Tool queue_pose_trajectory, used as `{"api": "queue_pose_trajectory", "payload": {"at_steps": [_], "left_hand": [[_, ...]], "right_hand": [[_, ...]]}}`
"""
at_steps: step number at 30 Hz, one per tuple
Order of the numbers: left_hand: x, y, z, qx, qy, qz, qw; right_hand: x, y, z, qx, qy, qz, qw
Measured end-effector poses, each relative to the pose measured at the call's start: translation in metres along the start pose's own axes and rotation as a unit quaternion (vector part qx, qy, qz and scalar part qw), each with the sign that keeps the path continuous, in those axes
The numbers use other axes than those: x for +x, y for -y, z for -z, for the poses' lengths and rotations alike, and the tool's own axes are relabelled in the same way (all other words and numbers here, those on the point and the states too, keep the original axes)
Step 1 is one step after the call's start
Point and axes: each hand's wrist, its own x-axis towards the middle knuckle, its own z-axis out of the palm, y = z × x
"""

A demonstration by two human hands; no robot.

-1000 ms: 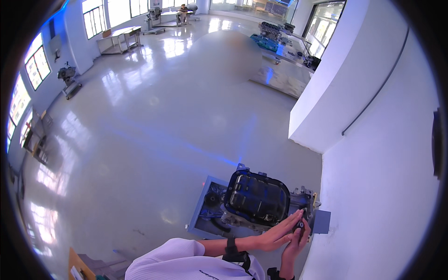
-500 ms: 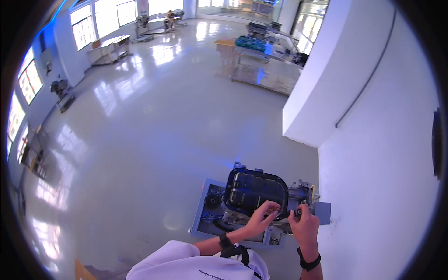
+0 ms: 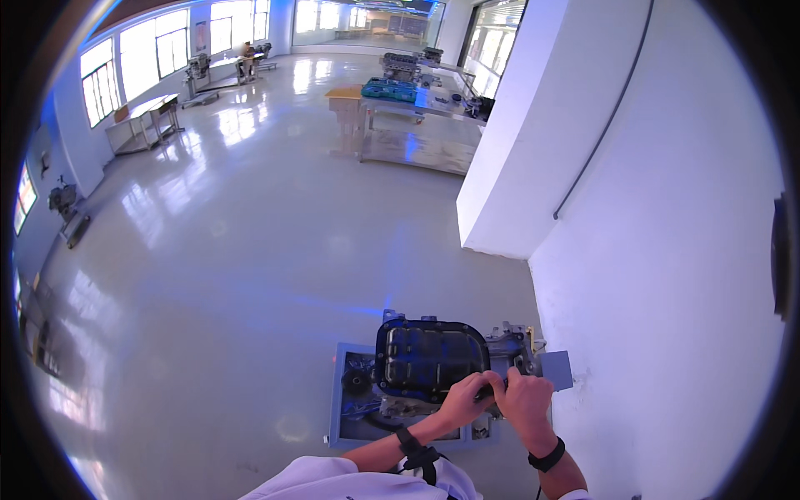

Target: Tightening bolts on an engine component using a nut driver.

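Near pan's [image 3: 429, 358] edge, wide floor [image 3: 275, 242] beyond: left hand [image 3: 462, 404], right hand [image 3: 525, 404] curled, contents unclear

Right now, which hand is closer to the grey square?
Right. The right hand is just left of the grey square; the left hand is farther left, by the black pan.

Two bare hands meet near the lower right of the view, side by side and close enough that they seem to touch. The left forearm [image 3: 372, 456] slants up to the right from the lower edge, ending in the left hand [image 3: 463, 403], back upward, fingers curled. The right forearm [image 3: 563, 478] rises leaning left; the right hand [image 3: 527, 402] is bent, its thumb [image 3: 496, 384] toward the left. Both palms are hidden.
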Motion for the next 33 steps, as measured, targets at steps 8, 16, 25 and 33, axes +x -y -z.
{"api": "queue_pose_trajectory", "payload": {"at_steps": [8,16,25,33], "left_hand": [[0.012,-0.008,0.029,-0.145,0.144,0.129,0.970],[0.010,-0.004,0.011,0.011,0.038,0.008,0.999],[-0.004,0.004,0.030,-0.153,0.076,0.213,0.962],[-0.013,-0.014,0.001,-0.156,-0.115,0.099,0.976]], "right_hand": [[0.001,-0.032,0.003,0.265,-0.014,0.135,0.955],[0.011,-0.037,-0.015,0.095,-0.057,0.182,0.977],[0.036,-0.063,-0.022,0.469,0.053,0.332,0.817],[0.034,-0.056,-0.051,0.420,-0.037,0.219,0.880]]}}
